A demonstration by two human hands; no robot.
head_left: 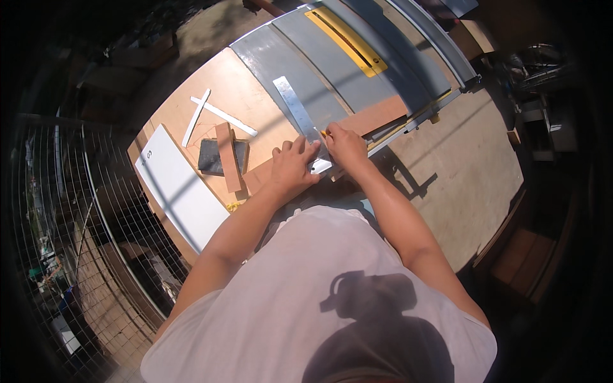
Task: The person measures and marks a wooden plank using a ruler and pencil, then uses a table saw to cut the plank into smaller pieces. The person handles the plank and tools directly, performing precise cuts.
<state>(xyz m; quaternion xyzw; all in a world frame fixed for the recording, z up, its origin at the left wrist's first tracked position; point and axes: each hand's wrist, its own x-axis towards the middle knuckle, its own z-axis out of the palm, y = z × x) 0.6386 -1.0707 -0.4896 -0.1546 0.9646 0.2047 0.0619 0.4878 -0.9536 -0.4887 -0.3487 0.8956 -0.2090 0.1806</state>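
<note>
A long reddish-brown wooden strip (377, 116) lies across the near edge of the worktable. Over it rests a metal try square (294, 105), its blade pointing away from me and its stock at the strip's near edge. My left hand (295, 165) bears down there, fingers bent on the strip and thumb against the square, holding it. Just right of the blade, my right hand (345, 148) is closed in a pinch on a thin yellow pencil (324, 133). Its tip is close to the blade; I cannot tell whether it touches the wood.
Beyond the strip is a grey table saw top (281, 57) with a yellow insert plate (348, 41). On the plywood (217, 83) at left lie white strips (196, 118), a dark block (211, 156), a short wooden piece (227, 156) and a white panel (175, 185). Wire fencing (102, 191) stands farther left.
</note>
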